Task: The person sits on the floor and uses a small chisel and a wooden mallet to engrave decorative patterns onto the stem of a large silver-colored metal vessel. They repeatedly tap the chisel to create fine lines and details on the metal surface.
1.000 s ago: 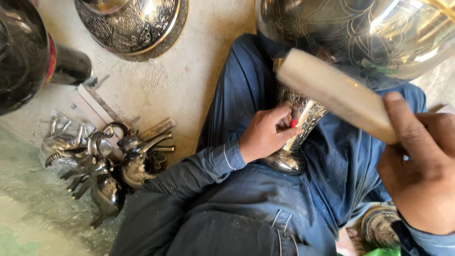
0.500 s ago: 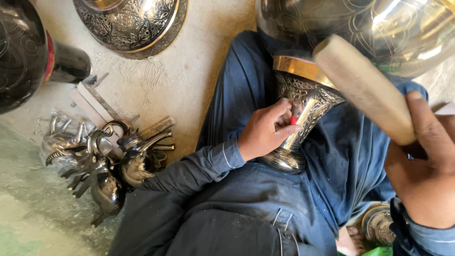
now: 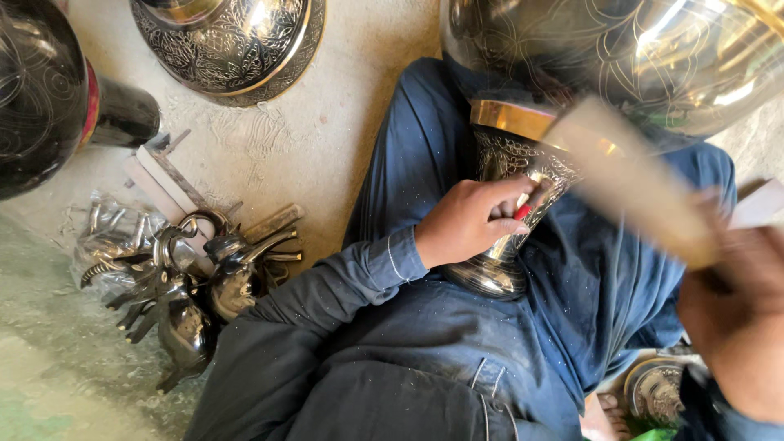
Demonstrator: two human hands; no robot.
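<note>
Left grip: the left hand [image 3: 469, 222] is pinching a thin red-tipped tool [image 3: 525, 209] against the engraved metal vase [image 3: 513, 192], fingers closed round it.
Right grip: the right hand [image 3: 735, 318] is clasping a wooden mallet [image 3: 633, 192], blurred, partly cut off.
Vase: lying across the lap; its bowl is hiding the top.
Floor: 1 heap of dark metal spouts [image 3: 184, 278] is sitting well apart.

Dark metal spouts [image 3: 192, 294], engraved bowl [image 3: 233, 45]
</note>
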